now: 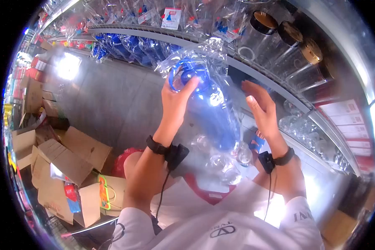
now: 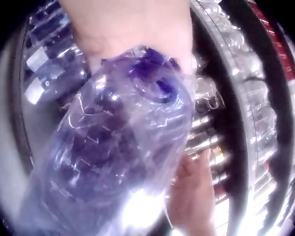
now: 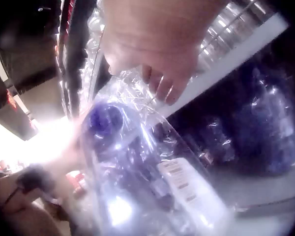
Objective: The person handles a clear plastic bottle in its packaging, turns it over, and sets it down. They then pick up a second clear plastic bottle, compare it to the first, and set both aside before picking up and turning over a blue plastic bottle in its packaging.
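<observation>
A large blue water bottle point(image 1: 214, 118) in a loose clear plastic bag hangs in front of the person, tilted, its blue lid with a loop point(image 1: 187, 77) uppermost. The left hand point(image 1: 176, 100) grips it at the lid, thumb across the top. In the left wrist view the bagged bottle point(image 2: 108, 147) fills the middle below the left hand point(image 2: 132, 29). To the bottle's right, the right hand point(image 1: 263, 110) is raised with fingers extended and nothing in its grasp. The right wrist view shows the right hand point(image 3: 155, 49) above the bag's crinkled top, and a white label point(image 3: 189, 191) on the bottle's side.
Curved shelves of bagged bottles run across the front, with blue bottles point(image 1: 133, 46) on a lower level. Clear jars with dark and gold lids point(image 1: 311, 51) stand at upper right. Opened cardboard boxes point(image 1: 62, 179) lie at left on the grey floor point(image 1: 121, 89).
</observation>
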`<state>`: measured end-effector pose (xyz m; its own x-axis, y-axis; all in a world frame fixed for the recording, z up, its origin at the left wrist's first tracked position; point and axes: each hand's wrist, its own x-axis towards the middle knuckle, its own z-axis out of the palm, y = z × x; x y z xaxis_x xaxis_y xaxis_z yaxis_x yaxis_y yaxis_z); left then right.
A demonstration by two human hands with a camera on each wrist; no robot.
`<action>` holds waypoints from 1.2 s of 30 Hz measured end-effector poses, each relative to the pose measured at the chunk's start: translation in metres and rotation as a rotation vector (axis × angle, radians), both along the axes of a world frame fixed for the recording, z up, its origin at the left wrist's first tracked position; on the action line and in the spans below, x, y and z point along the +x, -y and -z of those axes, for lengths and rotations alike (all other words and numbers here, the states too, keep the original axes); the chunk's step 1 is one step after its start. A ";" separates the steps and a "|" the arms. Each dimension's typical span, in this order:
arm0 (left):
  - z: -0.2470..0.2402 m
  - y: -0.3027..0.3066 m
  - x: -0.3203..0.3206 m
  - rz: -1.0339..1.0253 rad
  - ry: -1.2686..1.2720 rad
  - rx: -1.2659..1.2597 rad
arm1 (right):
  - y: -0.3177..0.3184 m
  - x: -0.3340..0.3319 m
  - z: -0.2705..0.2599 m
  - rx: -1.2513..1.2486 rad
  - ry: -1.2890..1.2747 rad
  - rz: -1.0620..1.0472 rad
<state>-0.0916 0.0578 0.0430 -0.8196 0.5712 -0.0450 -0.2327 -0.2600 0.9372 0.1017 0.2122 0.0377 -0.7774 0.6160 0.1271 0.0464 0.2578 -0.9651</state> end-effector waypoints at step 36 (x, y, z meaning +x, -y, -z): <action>-0.016 0.030 0.009 0.275 -0.258 0.108 | 0.036 0.001 -0.021 0.180 -0.430 0.186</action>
